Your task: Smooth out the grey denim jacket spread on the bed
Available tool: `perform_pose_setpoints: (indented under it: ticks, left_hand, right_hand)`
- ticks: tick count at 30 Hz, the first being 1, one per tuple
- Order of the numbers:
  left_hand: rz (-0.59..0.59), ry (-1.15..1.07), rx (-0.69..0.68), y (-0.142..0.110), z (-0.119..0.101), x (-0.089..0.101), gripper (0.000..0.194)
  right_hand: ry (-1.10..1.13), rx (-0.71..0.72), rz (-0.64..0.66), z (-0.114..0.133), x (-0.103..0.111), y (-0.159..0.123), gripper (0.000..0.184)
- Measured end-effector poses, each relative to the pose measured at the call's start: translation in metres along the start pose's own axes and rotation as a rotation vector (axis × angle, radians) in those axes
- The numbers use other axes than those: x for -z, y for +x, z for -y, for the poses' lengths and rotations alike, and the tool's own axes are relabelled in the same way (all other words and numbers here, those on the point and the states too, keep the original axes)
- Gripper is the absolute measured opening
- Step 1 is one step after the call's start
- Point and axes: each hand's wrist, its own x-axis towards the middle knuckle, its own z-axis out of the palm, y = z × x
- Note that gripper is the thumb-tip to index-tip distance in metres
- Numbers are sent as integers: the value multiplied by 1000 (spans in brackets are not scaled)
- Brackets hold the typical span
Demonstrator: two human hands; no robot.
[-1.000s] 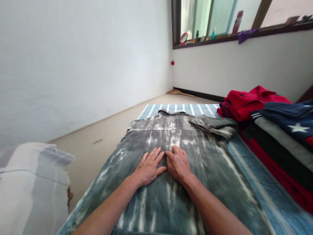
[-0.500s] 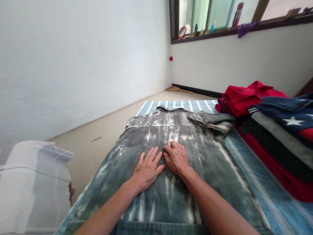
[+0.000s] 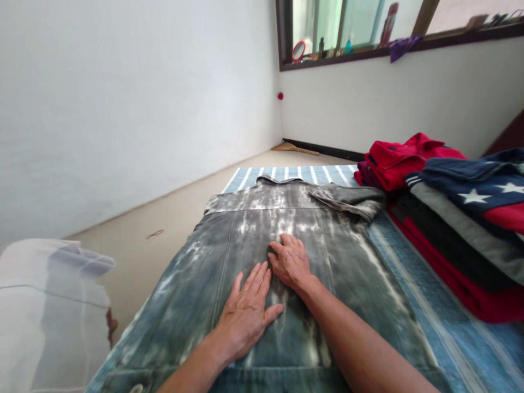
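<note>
Jacket ran lengthwise from us, collar farthest | right hand nearer collar than left hand | our fingers lay released

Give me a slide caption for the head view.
Left hand and right hand rest on a mottled denim jacket spread flat, a stack of folded clothes to the right.
</note>
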Motion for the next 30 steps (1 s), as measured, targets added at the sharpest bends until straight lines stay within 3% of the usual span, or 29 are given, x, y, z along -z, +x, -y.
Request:
perform_pose_setpoints:
  ticks: [18,24,30]
  left_hand:
    - [-23,25,30,-19,-4,-8,74]
    - [-135,73,81,-20,-1,-16,78]
    - [-91,82,98,-19,0,-14,79]
  right_hand:
    - [5,9,-20,1,0,-1,16]
    - [2,19,-30,0,0,-1,16]
    - [-4,17,-41,0,0,0,15]
